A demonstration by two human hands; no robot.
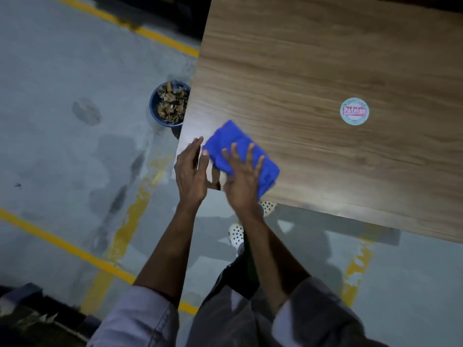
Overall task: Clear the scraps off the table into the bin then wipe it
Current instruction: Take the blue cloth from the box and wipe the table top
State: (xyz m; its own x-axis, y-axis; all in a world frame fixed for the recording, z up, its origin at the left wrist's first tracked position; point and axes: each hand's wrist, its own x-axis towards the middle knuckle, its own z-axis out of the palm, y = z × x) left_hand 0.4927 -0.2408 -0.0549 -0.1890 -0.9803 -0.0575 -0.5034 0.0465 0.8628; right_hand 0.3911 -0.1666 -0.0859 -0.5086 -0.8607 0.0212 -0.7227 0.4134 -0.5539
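Wood-grain table [313, 58] spreads over a grey, yellow-lined floor [62, 151], and at its near corner the right hand [241, 177] presses spread fingers flat on a blue cloth [231, 136], the left hand [191, 171] open, fingers straight, just beside it at nine o'clock, the scrap-filled blue bin [152, 105] at ten o'clock on the floor.

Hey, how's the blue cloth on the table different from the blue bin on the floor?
The folded bright blue cloth lies on the wooden table, pressed under the right hand; the round dark blue bin stands on the floor beside the table, untouched. The cloth is soft and flat; the bin is rigid and holds brown scraps. Both are blue.
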